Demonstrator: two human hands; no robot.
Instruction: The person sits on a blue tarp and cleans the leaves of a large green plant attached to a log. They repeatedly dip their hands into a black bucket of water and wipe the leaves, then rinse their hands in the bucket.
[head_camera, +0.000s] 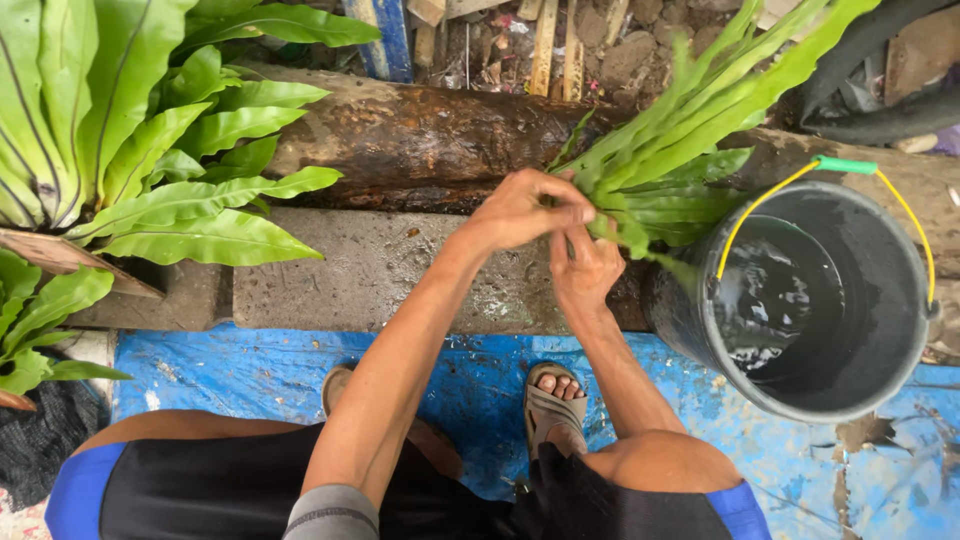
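Hands: my left hand (525, 208) and right hand (585, 268) are pressed close together, both closed on the base of a bunch of long green leaves (690, 130).
Leaves: they fan up and to the right, over a wet dark log (400, 135), just beside the bucket.
Bucket: a dark bucket (880, 300) with a yellow handle and green grip stands at my right, with water inside.
Ledge: a concrete ledge (370, 265) lies under my hands.
Plant: a big leafy plant (130, 130) crowds the left side.
Ground: a blue tarp (250, 375) is under my sandal (556, 405).
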